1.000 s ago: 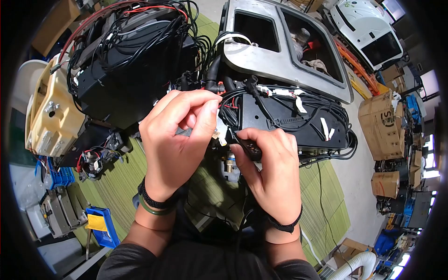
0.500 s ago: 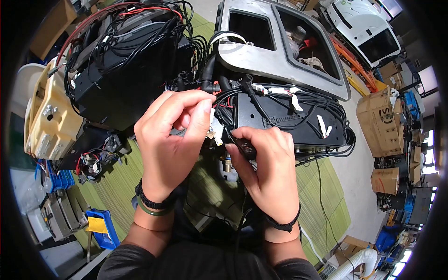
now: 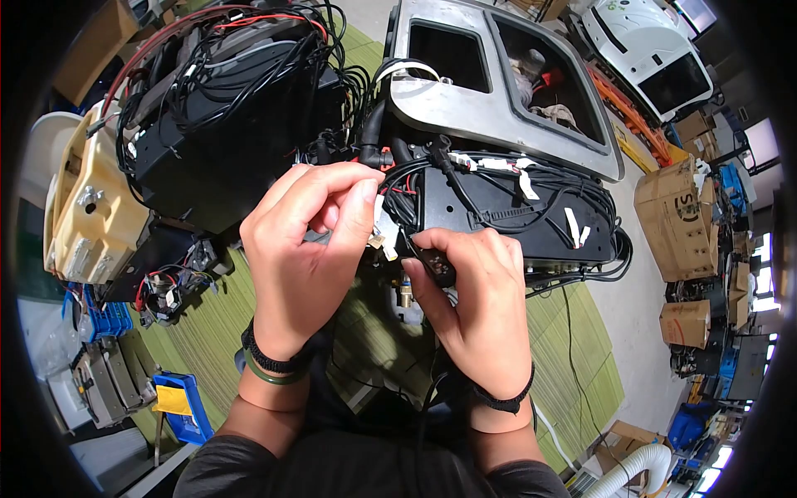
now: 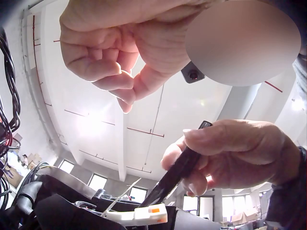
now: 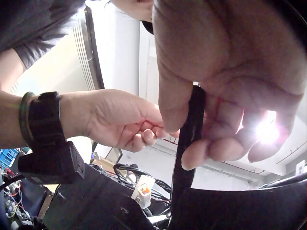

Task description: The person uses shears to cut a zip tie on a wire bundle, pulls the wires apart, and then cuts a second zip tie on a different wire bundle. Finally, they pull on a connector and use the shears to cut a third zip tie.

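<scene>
My left hand [image 3: 311, 236] is raised with its fingers curled and the thumb near the index fingertip. Nothing shows between these fingers [image 4: 122, 84] in the left wrist view. Lower and to the right, my right hand [image 3: 477, 299] grips a slim black tool [image 4: 177, 175] between thumb and fingers, its far end pointing down. I cannot tell the tool's kind. A white connector with an orange insert [image 4: 148, 215] lies close to that end. In the head view, white-tagged wires [image 3: 386, 241] sit between the hands, beside a black metal box [image 3: 515, 216] with bundled black cables.
A large black unit [image 3: 232, 158] draped in cables stands left, next to a cream plastic tank [image 3: 95, 199]. Behind the box lies a grey metal frame [image 3: 457, 104] with window openings. Green matting [image 3: 573, 349] covers the floor; cardboard boxes [image 3: 677, 220] line the right side.
The whole head view has shifted slightly, moving the scene a little left. Both hands keep nearly the same pose, and the black tool stays in the right hand.
</scene>
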The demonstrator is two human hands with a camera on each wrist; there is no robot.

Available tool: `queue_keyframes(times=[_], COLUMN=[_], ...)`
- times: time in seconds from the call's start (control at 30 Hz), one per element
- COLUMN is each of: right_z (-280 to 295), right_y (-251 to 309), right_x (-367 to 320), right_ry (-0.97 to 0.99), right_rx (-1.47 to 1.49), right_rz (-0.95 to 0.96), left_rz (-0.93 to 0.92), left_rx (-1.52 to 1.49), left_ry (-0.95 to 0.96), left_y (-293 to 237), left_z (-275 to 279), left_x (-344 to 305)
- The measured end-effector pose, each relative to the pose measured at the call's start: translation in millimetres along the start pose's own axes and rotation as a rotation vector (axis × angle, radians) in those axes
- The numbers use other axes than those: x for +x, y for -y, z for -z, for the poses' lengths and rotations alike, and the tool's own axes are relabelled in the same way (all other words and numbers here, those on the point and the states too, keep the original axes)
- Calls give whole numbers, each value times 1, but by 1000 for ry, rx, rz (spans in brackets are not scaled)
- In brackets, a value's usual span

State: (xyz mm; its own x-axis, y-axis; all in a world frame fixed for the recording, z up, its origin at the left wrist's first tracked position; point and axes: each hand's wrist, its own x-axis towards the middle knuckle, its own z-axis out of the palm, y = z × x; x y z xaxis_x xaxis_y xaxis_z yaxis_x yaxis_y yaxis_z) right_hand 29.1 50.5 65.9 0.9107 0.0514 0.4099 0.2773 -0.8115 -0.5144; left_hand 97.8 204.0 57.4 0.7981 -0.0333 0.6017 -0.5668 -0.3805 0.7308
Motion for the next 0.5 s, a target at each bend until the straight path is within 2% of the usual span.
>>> queue_keyframes(times=[0.5], right_z=[5], right_y=[-2], right_x=[-1], right_ry=[18], right_rx=[11], right_rz=[-7], left_rz=[0], left_rx=[4], left_ry=[-12], left_y=[1], left_z=[1], left_x=[1])
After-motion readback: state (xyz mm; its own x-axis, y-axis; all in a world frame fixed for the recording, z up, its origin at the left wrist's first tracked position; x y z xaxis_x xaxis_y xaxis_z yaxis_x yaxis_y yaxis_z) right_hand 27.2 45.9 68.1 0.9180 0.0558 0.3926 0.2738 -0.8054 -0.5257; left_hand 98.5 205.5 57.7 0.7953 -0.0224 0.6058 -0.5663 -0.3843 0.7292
